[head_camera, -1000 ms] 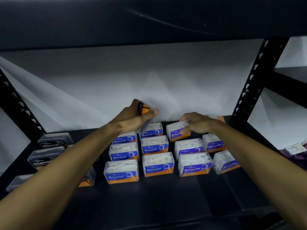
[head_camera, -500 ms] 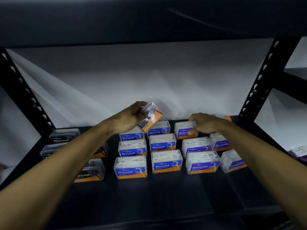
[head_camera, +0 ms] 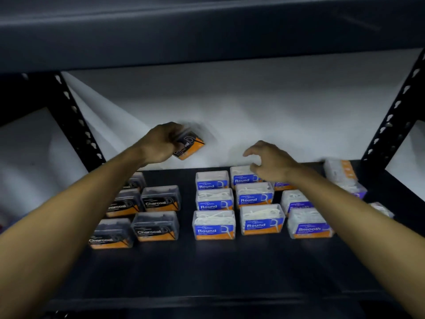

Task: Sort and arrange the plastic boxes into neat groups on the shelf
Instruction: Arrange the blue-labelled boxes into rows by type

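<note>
My left hand (head_camera: 161, 143) grips a black-and-orange Charcoal box (head_camera: 189, 146), tilted, in the air above the back of the dark shelf (head_camera: 207, 268). Below it several Charcoal boxes (head_camera: 161, 199) stand in a group at the left. Blue-labelled Round boxes (head_camera: 215, 224) form two columns in the middle. Purple Smooth boxes (head_camera: 309, 224) stand to the right, partly behind my right forearm. My right hand (head_camera: 269, 161) hovers above the rear Round boxes with its fingers apart and holds nothing.
Perforated black uprights (head_camera: 76, 120) frame the bay left and right. A shelf board (head_camera: 207, 31) runs overhead. A white sheet (head_camera: 253, 107) covers the back. A white-and-orange box (head_camera: 340, 172) lies on its side at the far right rear.
My left hand has carried the Charcoal box leftward, toward the Charcoal group. My right hand has lifted off the rear Smooth box and opened. The view has shifted left.
</note>
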`<state>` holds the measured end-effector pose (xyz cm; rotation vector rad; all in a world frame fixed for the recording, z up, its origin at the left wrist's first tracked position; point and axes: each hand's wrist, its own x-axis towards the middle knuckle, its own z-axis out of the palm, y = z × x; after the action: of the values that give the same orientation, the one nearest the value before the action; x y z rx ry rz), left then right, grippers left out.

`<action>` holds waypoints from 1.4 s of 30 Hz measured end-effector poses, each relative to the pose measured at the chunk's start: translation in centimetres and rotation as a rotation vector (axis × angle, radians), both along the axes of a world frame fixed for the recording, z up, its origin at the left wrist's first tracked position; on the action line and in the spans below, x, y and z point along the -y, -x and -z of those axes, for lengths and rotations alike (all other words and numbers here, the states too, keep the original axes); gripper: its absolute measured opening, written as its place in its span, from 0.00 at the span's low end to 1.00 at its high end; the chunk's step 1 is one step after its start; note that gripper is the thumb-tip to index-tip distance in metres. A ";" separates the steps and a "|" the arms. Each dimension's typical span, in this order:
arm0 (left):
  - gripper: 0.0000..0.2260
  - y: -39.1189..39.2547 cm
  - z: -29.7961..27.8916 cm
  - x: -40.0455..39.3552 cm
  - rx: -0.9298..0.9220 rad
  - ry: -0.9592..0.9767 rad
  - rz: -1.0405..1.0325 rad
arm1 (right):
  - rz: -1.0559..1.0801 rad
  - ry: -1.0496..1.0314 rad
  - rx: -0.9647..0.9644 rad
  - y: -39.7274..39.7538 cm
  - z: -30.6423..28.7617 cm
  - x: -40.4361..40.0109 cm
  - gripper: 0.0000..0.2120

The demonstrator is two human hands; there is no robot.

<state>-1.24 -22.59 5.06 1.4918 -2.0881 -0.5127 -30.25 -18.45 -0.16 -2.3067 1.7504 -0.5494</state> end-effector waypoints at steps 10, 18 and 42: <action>0.17 -5.1 3.5 1.5 0.504 -0.124 0.045 | -0.192 -0.044 -0.164 -8.6 2.7 0.0 0.23; 0.22 -4.7 5.5 1.8 0.632 -0.202 0.123 | -0.185 -0.086 -0.162 -8.6 2.6 -0.1 0.23; 0.21 1.8 3.2 0.4 0.280 0.106 -0.006 | -0.072 0.004 0.115 -3.5 1.8 -0.5 0.17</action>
<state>-3.08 -22.99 1.84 1.5815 -2.2811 -0.1949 -26.75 -17.96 -1.94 -2.2814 1.6097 -0.6587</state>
